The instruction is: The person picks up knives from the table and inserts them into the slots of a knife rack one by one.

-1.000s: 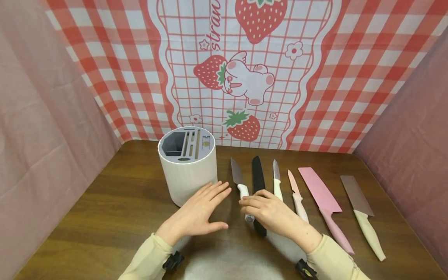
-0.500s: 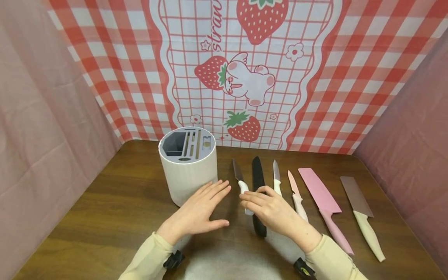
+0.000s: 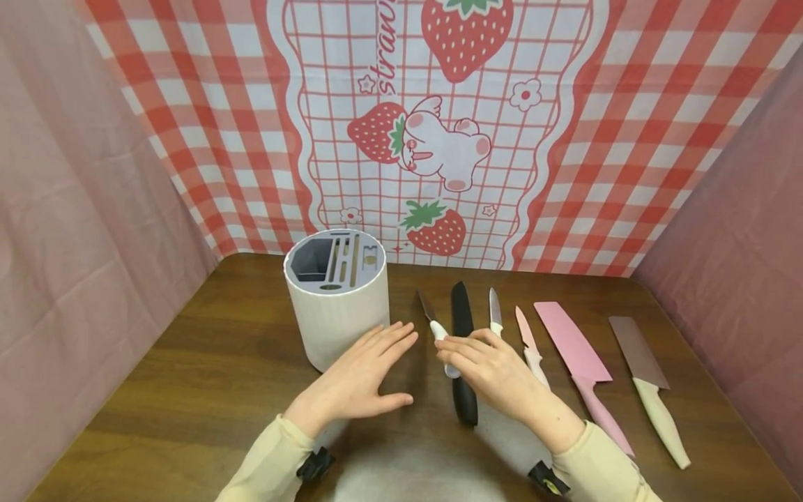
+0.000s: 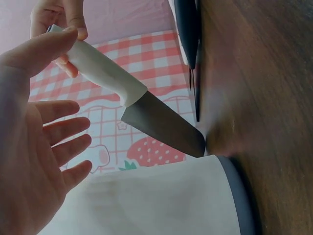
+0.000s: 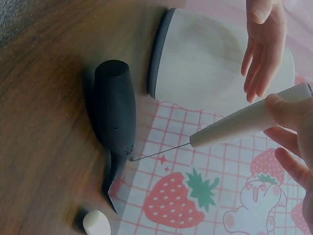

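The right hand [image 3: 495, 373] pinches the white handle [image 4: 105, 68] of a knife between thumb and fingers. In the left wrist view its grey blade [image 4: 164, 125] slants down, the tip at or near the table, the handle raised. Beside it lies a black knife [image 3: 465, 401], partly behind the right hand. The left hand [image 3: 354, 380] is held with straight fingers and thumb apart, in front of the white round knife holder [image 3: 341, 321]; whether its fingertips touch the holder cannot be told. Nothing is in the left hand [image 4: 39, 147].
Right of the black knife lie a small white-handled knife [image 3: 495, 310], a peach-bladed knife [image 3: 525, 331], a pink cleaver [image 3: 574, 341] and a cleaver with a pale green handle [image 3: 661, 418]. A checked strawberry cloth [image 3: 439, 139] hangs behind the wooden table [image 3: 207, 348].
The white-handled knife has been lifted at its handle end and turned, so its blade looks narrower from above. The right hand has moved slightly up with it; the left hand has barely moved.
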{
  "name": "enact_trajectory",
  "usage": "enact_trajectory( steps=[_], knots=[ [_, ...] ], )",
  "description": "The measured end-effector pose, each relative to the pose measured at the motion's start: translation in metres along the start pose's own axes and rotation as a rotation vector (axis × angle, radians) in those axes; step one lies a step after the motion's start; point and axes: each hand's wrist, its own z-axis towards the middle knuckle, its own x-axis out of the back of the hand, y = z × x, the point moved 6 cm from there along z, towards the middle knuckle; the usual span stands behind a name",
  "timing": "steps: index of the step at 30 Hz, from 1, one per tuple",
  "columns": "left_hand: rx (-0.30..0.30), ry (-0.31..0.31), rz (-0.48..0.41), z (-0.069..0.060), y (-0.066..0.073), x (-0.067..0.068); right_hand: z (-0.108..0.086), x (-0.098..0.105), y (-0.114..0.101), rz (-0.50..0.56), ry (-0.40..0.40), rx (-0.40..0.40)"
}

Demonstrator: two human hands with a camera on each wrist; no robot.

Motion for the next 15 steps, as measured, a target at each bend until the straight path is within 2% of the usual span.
enact_trajectory(
  steps=[7,15],
  knots=[
    [-0.017,0.029,0.010,0.0024,0.0006,0.0010,0.0015,0.0031,0.0019,0.018,0.008,-0.023],
    [-0.005,0.066,0.027,0.0036,0.0008,0.0044,0.0058,0.0096,0.0007,0.033,0.074,-0.008]
  ],
)
